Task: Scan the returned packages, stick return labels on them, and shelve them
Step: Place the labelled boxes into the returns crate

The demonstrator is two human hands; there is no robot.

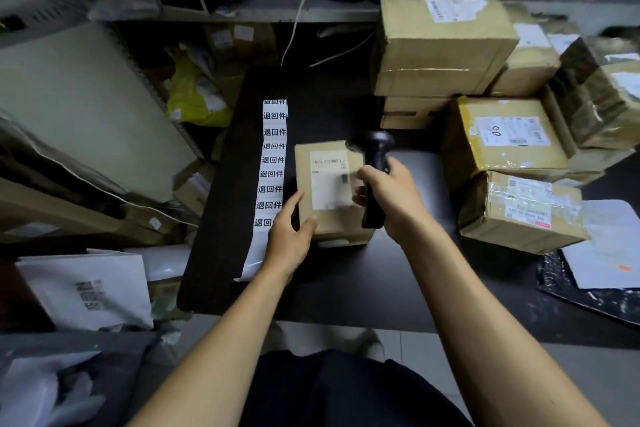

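Note:
A small cardboard package [330, 218] with a white shipping label on top lies in the middle of the dark table [346, 288]. My left hand [289, 239] grips its near left corner, thumb on top. My right hand [391, 198] holds a black handheld scanner [377, 152] by the handle, its head just above the package's right edge, near the barcode. A long strip of white return labels [272, 163] with black print lies flat on the table just left of the package.
A pile of taped cardboard boxes [446, 45] fills the table's back right, with more boxes [519, 211] at the right. White and black mailers [609, 253] lie at the far right. Shelves [263, 9] with parcels stand behind. Bags and mailers [86, 291] crowd the floor at left.

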